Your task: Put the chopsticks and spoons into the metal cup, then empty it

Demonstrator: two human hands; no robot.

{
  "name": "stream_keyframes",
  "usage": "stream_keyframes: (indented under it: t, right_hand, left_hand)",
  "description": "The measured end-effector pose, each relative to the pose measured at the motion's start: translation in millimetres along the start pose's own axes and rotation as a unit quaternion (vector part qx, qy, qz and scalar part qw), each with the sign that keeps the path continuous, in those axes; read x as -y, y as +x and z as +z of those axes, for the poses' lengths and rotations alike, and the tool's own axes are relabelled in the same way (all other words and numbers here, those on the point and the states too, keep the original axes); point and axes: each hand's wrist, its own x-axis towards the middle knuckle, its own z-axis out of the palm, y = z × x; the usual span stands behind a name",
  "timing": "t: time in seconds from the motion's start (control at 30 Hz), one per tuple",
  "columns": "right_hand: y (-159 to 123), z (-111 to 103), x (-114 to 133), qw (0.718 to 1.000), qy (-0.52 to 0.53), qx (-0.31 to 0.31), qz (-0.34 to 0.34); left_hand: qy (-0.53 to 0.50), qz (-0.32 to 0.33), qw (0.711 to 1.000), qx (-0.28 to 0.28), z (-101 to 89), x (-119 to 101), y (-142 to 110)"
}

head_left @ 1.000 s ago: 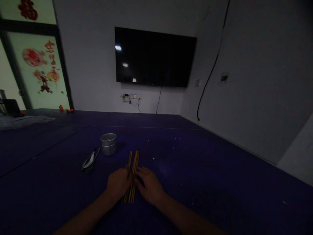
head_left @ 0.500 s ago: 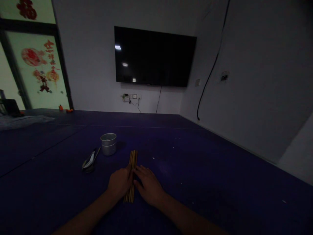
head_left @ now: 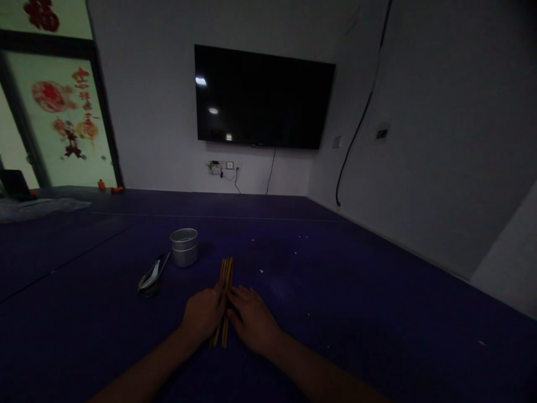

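Note:
A bundle of several wooden chopsticks (head_left: 227, 270) lies lengthwise on the dark blue surface in front of me, with a narrow gap between the sticks at its near end. From the left, my left hand (head_left: 204, 313) closes over the middle of the chopsticks, its thumb along the top. My right hand (head_left: 253, 322) rests against their right side, fingers stretched out and thumb apart, fingertips touching the sticks. A silver metal cup (head_left: 184, 254) stands upright to the far left of the bundle. Beside it lie a white spoon (head_left: 151, 277) and other slim utensils, hard to make out.
Small white scraps (head_left: 262, 271) dot the blue surface (head_left: 356, 280). Clear plastic sheeting (head_left: 46, 208) and orange objects (head_left: 116, 190) lie at the far left. A television (head_left: 264, 98) hangs on the back wall, and a black cable (head_left: 356, 134) runs down the right wall.
The near ends of the chopsticks have spread, with a gap now showing between them. Both hands stay at the bundle. The whole view has shifted slightly.

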Motion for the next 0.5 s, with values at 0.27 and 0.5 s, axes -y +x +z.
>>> stream_keyframes:
  t: [0.27,0.5]
  right_hand:
    - [-0.8,-0.6,2.3,1.000,0.000,-0.007,-0.001]
    - [0.4,1.1,0.4,1.000,0.013,-0.010,0.002]
  left_hand:
    - [0.014,0.004,1.000,0.006,-2.0,-0.9,-0.6]
    - [0.029,0.002,1.000,0.011,-4.7,-2.6,-2.1]
